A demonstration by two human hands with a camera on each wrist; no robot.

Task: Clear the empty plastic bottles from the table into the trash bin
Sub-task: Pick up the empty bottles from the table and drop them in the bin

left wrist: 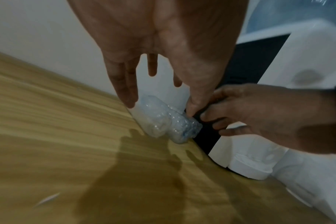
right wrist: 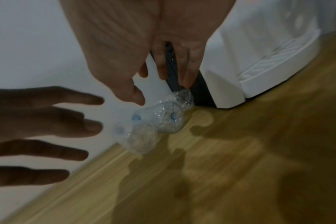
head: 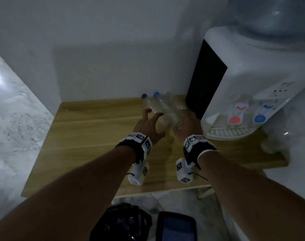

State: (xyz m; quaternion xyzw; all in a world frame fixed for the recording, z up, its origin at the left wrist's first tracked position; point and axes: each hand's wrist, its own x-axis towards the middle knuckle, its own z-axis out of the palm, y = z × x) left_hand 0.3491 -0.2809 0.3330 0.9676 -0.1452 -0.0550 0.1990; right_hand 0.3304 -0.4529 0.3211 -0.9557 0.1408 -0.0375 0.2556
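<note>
Both hands reach for the empty plastic bottles [head: 163,108] lying at the counter's [head: 89,129] far right. Left hand [head: 149,125] fingers spread wide; right hand [head: 187,126] fingers loosely apart, nothing gripped. Next, likely closing round the cluster.

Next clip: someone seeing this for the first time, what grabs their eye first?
Both hands reach toward a cluster of clear plastic bottles with blue caps, lying at the back of the wooden table by the wall. The left hand spreads its fingers on one side, the right hand on the other, neither gripping yet. A white water dispenser looms just right of the bottles.
</note>
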